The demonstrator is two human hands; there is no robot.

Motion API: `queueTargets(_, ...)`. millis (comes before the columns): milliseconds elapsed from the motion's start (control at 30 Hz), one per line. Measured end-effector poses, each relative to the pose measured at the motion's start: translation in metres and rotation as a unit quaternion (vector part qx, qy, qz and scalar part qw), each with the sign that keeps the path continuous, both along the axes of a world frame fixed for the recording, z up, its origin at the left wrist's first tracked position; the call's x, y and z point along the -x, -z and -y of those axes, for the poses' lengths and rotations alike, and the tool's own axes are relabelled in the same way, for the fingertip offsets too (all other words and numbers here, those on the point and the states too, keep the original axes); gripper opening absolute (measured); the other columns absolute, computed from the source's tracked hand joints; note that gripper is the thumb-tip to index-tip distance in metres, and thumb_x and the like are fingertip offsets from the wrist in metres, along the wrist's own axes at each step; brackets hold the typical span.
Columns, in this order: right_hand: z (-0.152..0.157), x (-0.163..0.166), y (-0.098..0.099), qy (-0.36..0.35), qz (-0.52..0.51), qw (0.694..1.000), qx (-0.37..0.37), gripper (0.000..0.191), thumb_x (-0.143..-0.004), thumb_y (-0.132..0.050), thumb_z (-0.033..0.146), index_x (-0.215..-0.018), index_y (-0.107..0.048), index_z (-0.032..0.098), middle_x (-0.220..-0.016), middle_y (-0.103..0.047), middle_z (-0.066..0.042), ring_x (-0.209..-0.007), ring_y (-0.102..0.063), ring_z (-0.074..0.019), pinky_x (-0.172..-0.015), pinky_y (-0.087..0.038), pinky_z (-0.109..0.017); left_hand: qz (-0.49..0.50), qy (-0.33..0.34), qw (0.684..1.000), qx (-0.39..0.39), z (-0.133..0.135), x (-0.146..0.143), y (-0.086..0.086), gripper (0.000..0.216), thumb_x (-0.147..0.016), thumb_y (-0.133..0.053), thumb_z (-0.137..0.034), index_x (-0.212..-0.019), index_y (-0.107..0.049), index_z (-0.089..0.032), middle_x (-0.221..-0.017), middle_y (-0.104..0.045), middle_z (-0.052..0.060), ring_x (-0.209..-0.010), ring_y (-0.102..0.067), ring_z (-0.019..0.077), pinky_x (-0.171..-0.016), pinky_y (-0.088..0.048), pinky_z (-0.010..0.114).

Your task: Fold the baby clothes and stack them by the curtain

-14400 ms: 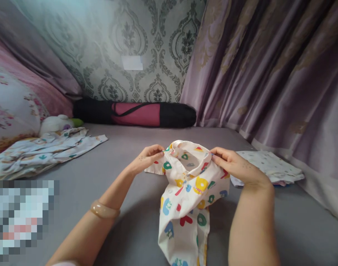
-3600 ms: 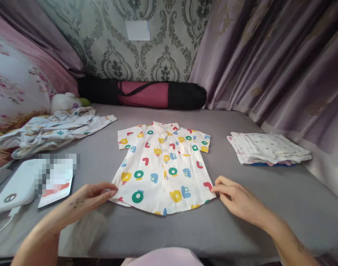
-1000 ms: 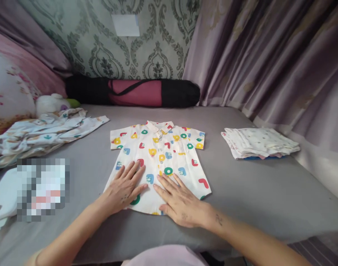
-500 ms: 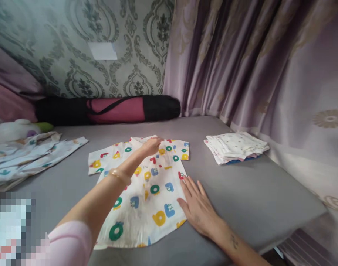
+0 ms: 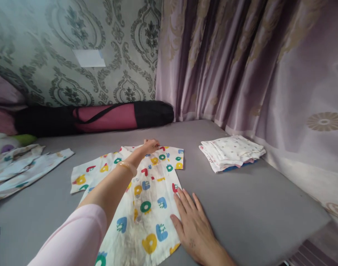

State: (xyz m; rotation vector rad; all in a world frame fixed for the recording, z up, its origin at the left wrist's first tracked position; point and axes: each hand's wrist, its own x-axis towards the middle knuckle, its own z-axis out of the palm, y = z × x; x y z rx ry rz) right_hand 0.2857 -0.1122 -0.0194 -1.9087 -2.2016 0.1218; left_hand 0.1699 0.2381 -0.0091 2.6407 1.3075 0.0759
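Note:
A white short-sleeved shirt (image 5: 155, 188) with colourful letter prints lies spread flat on the grey bed surface, its collar at the far end. My left arm, with a bangle (image 5: 128, 168) on the wrist, reaches across it. At the collar and right shoulder, my left hand (image 5: 151, 145) has its fingers curled onto the cloth; the fingertips are partly hidden. My right hand (image 5: 193, 227) lies flat, fingers stretched out, along the shirt's right side edge, its fingertips touching the fabric. The left side of the shirt is partly covered by my forearm.
A stack of folded white clothes (image 5: 232, 151) sits to the right. Rumpled printed clothing (image 5: 27, 166) and a plush toy (image 5: 1, 144) are at the left. A long black and dark pink bag (image 5: 108, 118) lies along the wall. Purple curtains (image 5: 227, 74) hang at the right.
The view has shifted, so the shirt appears lower and further left. My left hand has moved slightly along the collar toward the right shoulder. My right hand stays flat at the shirt's side.

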Motion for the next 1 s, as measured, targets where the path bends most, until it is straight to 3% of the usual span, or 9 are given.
queueTargets(133, -0.002, 0.001, 0.000, 0.000, -0.003, 1.000, 0.005, 0.056, -0.100, -0.032, 0.042, -0.149, -0.036, 0.016, -0.156, -0.027, -0.008, -0.143, -0.029, -0.0286, -0.114, -0.030, -0.054, 0.023, -0.001, 0.998, -0.050, 0.014, 0.004, 0.009, 0.028, -0.092, -0.041, -0.026, -0.104, -0.065, -0.021, -0.112, -0.064, 0.010, -0.110, -0.054, 0.0261, -0.091, -0.035, 0.039)
queueTargets(333, 0.001, 0.001, -0.001, 0.023, -0.016, 0.999, -0.024, 0.056, -0.098, -0.038, 0.041, -0.147, -0.039, 0.016, -0.155, -0.030, -0.009, -0.142, -0.030, -0.0278, -0.115, -0.030, -0.049, 0.031, -0.020, 0.994, -0.104, 0.034, 0.008, 0.022, 0.036, -0.096, -0.027, -0.022, -0.117, -0.056, -0.017, -0.115, -0.057, 0.015, -0.107, -0.050, 0.0274, -0.090, -0.035, 0.041)
queueTargets(467, 0.002, 0.000, -0.003, 0.025, -0.025, 0.998, -0.044, 0.050, -0.099, -0.035, 0.036, -0.144, -0.043, 0.018, -0.151, -0.041, -0.008, -0.137, -0.038, -0.0256, -0.114, -0.031, -0.047, 0.003, -0.012, 0.992, -0.129, 0.038, -0.001, 0.013, 0.035, -0.090, -0.038, -0.015, -0.120, -0.055, -0.017, -0.117, -0.056, 0.016, -0.112, -0.048, 0.0296, -0.096, -0.031, 0.045)
queueTargets(533, 0.001, -0.001, -0.003, 0.083, -0.035, 0.994, -0.065, 0.045, -0.099, -0.034, 0.033, -0.137, -0.050, 0.016, -0.142, -0.050, -0.012, -0.128, -0.047, -0.0264, -0.107, -0.037, -0.045, 0.003, -0.009, 0.991, -0.135, 0.043, -0.011, 0.002, 0.035, -0.086, -0.042, -0.012, -0.119, -0.056, -0.014, -0.120, -0.055, 0.019, -0.116, -0.046, 0.0322, -0.099, -0.029, 0.047)
queueTargets(667, 0.001, -0.002, -0.003, 0.198, -0.041, 0.974, -0.106, 0.028, -0.096, -0.041, 0.031, -0.107, -0.063, 0.018, -0.115, -0.062, -0.015, -0.102, -0.058, -0.0280, -0.087, -0.045, -0.042, 0.041, 0.022, 0.997, -0.063, 0.065, -0.042, -0.019, 0.030, -0.093, -0.037, -0.023, -0.110, -0.061, -0.014, -0.115, -0.061, 0.017, -0.110, -0.054, 0.0298, -0.091, -0.038, 0.040)
queueTargets(767, 0.001, -0.001, -0.006, 0.208, -0.037, 0.972, -0.107, 0.015, -0.091, -0.049, 0.029, -0.092, -0.061, 0.021, -0.100, -0.061, -0.011, -0.092, -0.057, -0.0266, -0.080, -0.043, -0.040, 0.041, 0.057, 0.998, 0.005, 0.083, -0.066, -0.024, 0.036, -0.094, -0.040, -0.046, -0.098, -0.065, -0.021, -0.097, -0.069, 0.009, -0.094, -0.063, 0.0234, -0.077, -0.044, 0.030)
queueTargets(867, 0.001, -0.001, -0.010, 0.214, -0.037, 0.972, -0.086, 0.009, -0.088, -0.053, 0.027, -0.082, -0.057, 0.022, -0.092, -0.060, -0.009, -0.086, -0.055, -0.0250, -0.076, -0.041, -0.038, 0.026, 0.033, 0.997, 0.063, 0.096, -0.084, -0.023, 0.046, -0.083, -0.053, -0.062, -0.097, -0.065, -0.019, -0.102, -0.069, 0.012, -0.102, -0.063, 0.0276, -0.081, -0.047, 0.031)
queueTargets(1000, 0.001, -0.002, -0.012, 0.205, -0.064, 0.974, -0.065, 0.008, -0.085, -0.054, 0.022, -0.077, -0.054, 0.023, -0.087, -0.059, -0.006, -0.084, -0.057, -0.0230, -0.075, -0.040, -0.034, 0.024, -0.008, 0.994, 0.107, 0.102, -0.093, -0.025, 0.042, -0.076, -0.068, -0.048, -0.103, -0.063, -0.016, -0.117, -0.066, 0.016, -0.117, -0.057, 0.0313, -0.093, -0.045, 0.033)
